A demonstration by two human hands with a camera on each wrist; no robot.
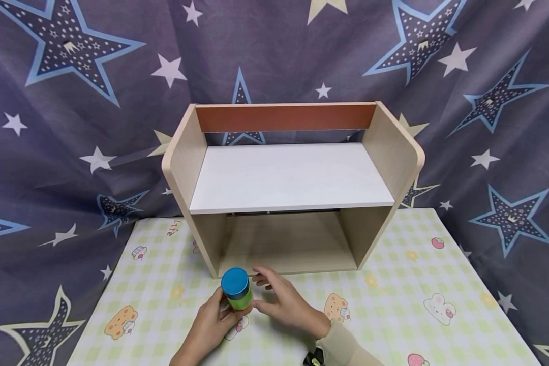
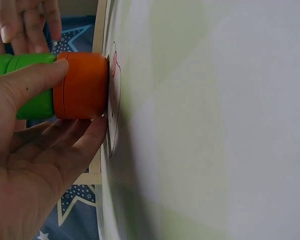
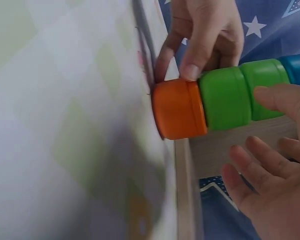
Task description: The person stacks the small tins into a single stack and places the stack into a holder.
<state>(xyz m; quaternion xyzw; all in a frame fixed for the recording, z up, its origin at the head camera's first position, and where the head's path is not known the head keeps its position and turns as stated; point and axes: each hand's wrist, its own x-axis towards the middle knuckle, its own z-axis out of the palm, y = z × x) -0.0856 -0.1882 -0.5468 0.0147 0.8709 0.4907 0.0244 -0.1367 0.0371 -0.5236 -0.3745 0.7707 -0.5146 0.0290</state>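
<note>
A stack of round cup-like pieces (image 1: pixel 240 301) stands upright on the table, just in front of the shelf unit. Its bottom piece (image 2: pixel 85 90) is orange, the middle pieces (image 3: pixel 224 97) are green, and the top piece (image 1: pixel 235 281) is blue. My left hand (image 1: pixel 212 319) holds the stack low down from the left, thumb on the orange piece and fingers around its other side. To the right of the stack is my right hand (image 1: pixel 285 303), fingers spread and relaxed. Its thumb lies close to the green part; whether it touches I cannot tell.
A wooden shelf unit (image 1: pixel 293 178) with a white middle board stands at the back of the table. The checked tablecloth (image 1: pixel 393 305) carries printed cartoon pictures. A dark star-patterned curtain (image 1: pixel 274 51) hangs behind and at both sides.
</note>
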